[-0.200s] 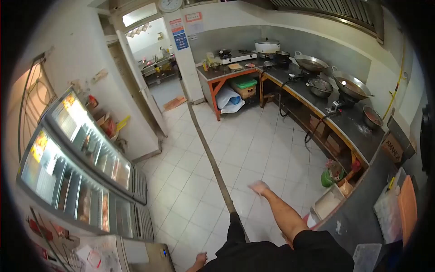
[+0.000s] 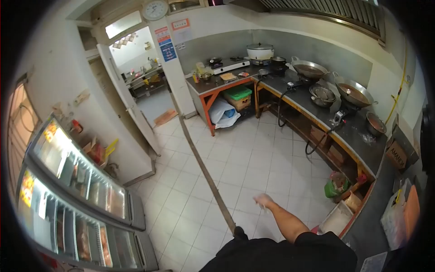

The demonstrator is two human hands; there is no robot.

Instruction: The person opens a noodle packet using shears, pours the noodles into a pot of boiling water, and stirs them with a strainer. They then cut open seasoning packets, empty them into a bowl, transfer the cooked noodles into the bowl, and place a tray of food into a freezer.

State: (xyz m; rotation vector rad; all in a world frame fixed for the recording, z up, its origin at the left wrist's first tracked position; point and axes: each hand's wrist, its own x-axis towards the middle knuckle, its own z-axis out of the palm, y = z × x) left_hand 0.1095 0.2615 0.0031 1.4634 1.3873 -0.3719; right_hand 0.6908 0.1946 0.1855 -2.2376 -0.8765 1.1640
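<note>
The right hand (image 2: 263, 201) reaches out at 5 o'clock above the tiled floor (image 2: 181, 204) of a kitchen. No object shows in its grip, though blur leaves it impossible to tell whether the fingers are curled or spread; the left hand is out of view. Nearest lie a pale rectangular tub (image 2: 330, 213) and a green container (image 2: 331, 189) at 4 o'clock, both apart from the hand, below the curved surface (image 2: 290, 93). The tub looks light and stiff-walled, best taken by opposite rims; the green container seems softer, its bagged load liable to shift, and would want support underneath. Toward 2 o'clock, a broad wok (image 2: 356, 100) holding brownish liquid appears heavy and prone to slop, its looped handles the natural hold. The surface's edge and dangling black hose (image 2: 309, 148) crowd that side, while tiles stretch widely toward the display fridges (image 2: 86, 181) at 8 o'clock.
</note>
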